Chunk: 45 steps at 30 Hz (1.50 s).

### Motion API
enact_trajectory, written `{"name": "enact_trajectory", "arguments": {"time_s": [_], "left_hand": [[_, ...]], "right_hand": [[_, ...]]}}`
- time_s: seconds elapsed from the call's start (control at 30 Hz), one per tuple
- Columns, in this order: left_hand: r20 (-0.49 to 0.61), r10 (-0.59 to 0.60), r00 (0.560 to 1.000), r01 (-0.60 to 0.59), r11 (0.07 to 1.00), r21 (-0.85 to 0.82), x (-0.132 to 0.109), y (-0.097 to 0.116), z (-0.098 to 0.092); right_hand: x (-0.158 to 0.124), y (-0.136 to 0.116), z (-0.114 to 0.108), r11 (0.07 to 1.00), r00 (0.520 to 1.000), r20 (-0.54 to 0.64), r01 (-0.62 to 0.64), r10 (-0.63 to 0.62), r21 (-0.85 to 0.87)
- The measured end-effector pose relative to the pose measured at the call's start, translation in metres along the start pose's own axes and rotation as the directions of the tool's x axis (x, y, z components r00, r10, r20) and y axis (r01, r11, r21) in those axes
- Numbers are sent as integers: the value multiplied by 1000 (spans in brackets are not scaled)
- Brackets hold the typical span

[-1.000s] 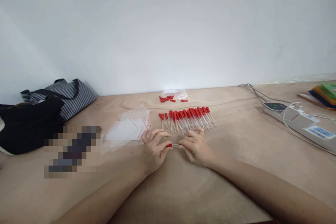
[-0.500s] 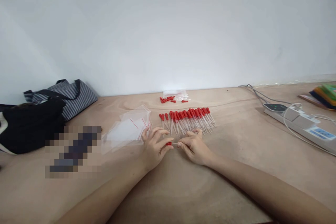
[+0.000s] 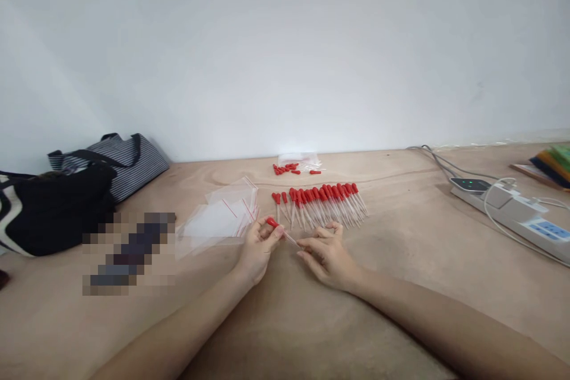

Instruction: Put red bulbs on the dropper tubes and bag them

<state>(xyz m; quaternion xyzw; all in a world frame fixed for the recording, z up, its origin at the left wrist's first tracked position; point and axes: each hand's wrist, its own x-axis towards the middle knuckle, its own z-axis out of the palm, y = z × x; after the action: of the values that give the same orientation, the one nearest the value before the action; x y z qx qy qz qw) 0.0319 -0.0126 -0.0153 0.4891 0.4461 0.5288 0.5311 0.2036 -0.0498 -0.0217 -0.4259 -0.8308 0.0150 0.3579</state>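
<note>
My left hand (image 3: 262, 249) pinches a dropper (image 3: 272, 222) just below its red rubber bulb, with the bulb up and to the left. The dropper's clear tube slants down to the right, and its far end reaches the thumb and forefinger of my right hand (image 3: 329, 255), which are around it. How firmly they press on it is hard to see. Just beyond my hands lies a row of droppers (image 3: 329, 202) with red bulbs, tips toward me. Clear zip bags (image 3: 218, 219) with red seal lines are spread left of my left hand.
Loose red bulbs (image 3: 285, 168) lie by a clear bag (image 3: 299, 160) near the wall. On the left are a black bag (image 3: 62, 208), a striped bag (image 3: 142, 166) and a blurred-out item (image 3: 133, 252). A power strip (image 3: 512, 208) with cables stands on the right.
My left hand has turned, so the red bulb now points up and left with the tube slanting down. My right fingers have shifted slightly down along it. The view has moved slightly.
</note>
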Motion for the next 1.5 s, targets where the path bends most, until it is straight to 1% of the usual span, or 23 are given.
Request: {"name": "enact_trajectory", "arguments": {"time_s": [0.03, 0.07, 0.1, 0.13, 0.17, 0.2, 0.27, 0.37, 0.47, 0.6, 0.7, 0.87, 0.93, 1.0, 1.07, 1.17, 1.2, 1.23, 1.27, 1.3, 1.37, 1.43, 1.5], "left_hand": [[10, -24, 1000, 24, 999, -24, 1, 1, 3], [21, -25, 999, 25, 1000, 5, 3, 3, 4], [18, -3, 1000, 1, 998, 67, 8, 6, 5], [16, 38, 999, -40, 981, 190, 15, 10, 6], [28, 77, 997, -82, 933, 350, 24, 14, 6], [44, 81, 996, -92, 908, 409, 34, 18, 7], [58, 89, 994, -106, 865, 490, 58, 21, 9], [71, 110, 991, -130, 764, 632, 87, 19, 15], [88, 149, 985, -165, 645, 746, 103, 13, 21], [118, 200, 973, -205, 501, 841, 108, 9, 23], [151, 237, 960, -240, 413, 878, 107, 8, 25], [210, 306, 929, -306, 311, 900, 104, 7, 27], [238, 336, 911, -338, 280, 899, 99, 10, 24], [278, 362, 890, -380, 249, 891, 91, 14, 15], [331, 380, 864, -430, 215, 877, 81, 19, -1], [404, 381, 832, -491, 166, 855, 63, 25, -39], [462, 386, 798, -539, 117, 834, 57, 25, -53], [500, 386, 775, -566, 73, 821, 51, 25, -67], [516, 382, 766, -570, 34, 821, 46, 25, -80], [528, 358, 770, -564, -3, 825, 41, 23, -91], [517, 269, 813, -523, -53, 851, 32, 19, -106], [479, 134, 868, -474, -65, 878, 25, 16, -111], [460, 31, 887, -457, -62, 887, 21, 13, -109]], "right_hand": [[0, -1, 1, 1000, 1000, 8, 14, -14, 7], [-1, -1, 1, 1000, 1000, 15, 27, -27, 10], [-1, 0, 0, 999, 999, 23, 39, -39, 6], [0, 1, 0, 999, 998, 31, 52, -52, -5], [0, 3, -1, 997, 997, 45, 69, -68, -24], [0, 4, -2, 995, 995, 61, 88, -85, -47], [0, 8, -3, 988, 989, 91, 128, -120, -83], [-2, 13, -5, 984, 985, 104, 151, -141, -92], [-4, 16, -6, 987, 986, 97, 143, -136, -68], [-4, 17, -7, 991, 986, 104, 132, -128, -28], [-3, 17, -8, 992, 985, 120, 127, -125, -13], [-2, 17, -8, 991, 984, 121, 131, -131, 1], [-2, 17, -8, 992, 984, 119, 130, -129, 1], [-2, 17, -7, 992, 985, 118, 126, -125, 0], [-2, 17, -7, 993, 985, 122, 122, -122, 2], [-2, 19, -10, 992, 979, 156, 128, -130, 18], [-2, 21, -13, 990, 974, 177, 141, -144, 30], [-3, 23, -15, 986, 965, 204, 160, -166, 44], [-4, 25, -19, 981, 952, 237, 184, -192, 58], [-5, 28, -23, 976, 937, 274, 205, -217, 71], [-8, 33, -30, 970, 903, 355, 225, -242, 91], [-10, 37, -35, 972, 871, 431, 210, -236, 108], [-12, 39, -37, 976, 849, 480, 178, -218, 128]]}}
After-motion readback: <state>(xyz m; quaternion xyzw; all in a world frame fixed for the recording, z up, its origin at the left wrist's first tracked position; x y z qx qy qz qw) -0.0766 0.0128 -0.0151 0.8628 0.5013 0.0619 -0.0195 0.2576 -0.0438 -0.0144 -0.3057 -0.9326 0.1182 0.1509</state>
